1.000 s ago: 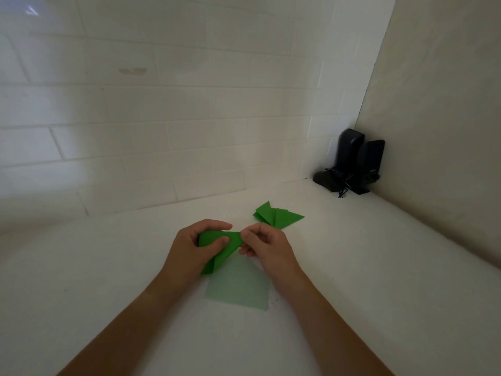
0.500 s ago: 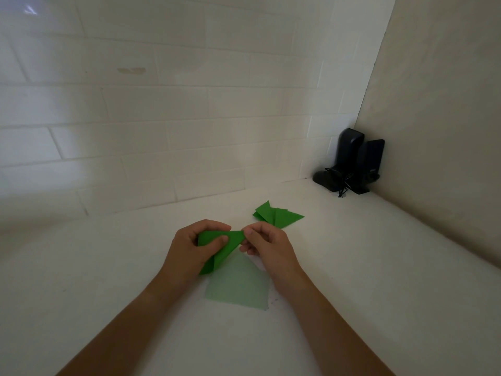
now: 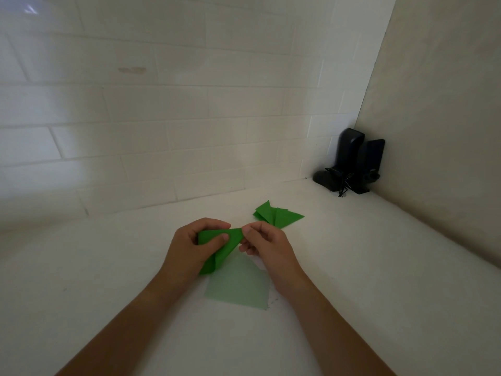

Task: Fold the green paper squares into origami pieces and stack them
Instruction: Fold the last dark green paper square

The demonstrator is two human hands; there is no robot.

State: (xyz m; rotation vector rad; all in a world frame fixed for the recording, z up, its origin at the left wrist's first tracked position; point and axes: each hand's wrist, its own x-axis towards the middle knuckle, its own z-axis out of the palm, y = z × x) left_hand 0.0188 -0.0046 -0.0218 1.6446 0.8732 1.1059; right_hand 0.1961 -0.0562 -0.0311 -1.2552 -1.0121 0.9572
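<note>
A partly folded green paper piece (image 3: 226, 246) is held just above the white counter between both hands. My left hand (image 3: 189, 248) grips its left side, thumb on top and fingers curled behind. My right hand (image 3: 267, 246) pinches its right tip. Under the hands lies a flat pale green paper square (image 3: 240, 287). Beyond my right hand, a small pile of folded green pieces (image 3: 275, 215) rests on the counter.
Two black speakers (image 3: 352, 161) with a tangled cord stand in the far right corner. A white tiled wall (image 3: 162, 118) runs along the back and a beige wall (image 3: 447, 118) closes the right side. The white counter (image 3: 379, 267) spreads around the hands.
The hands have lifted slightly and the right fingers have shifted along the paper's right tip. The folded pile and the pale square have not moved.
</note>
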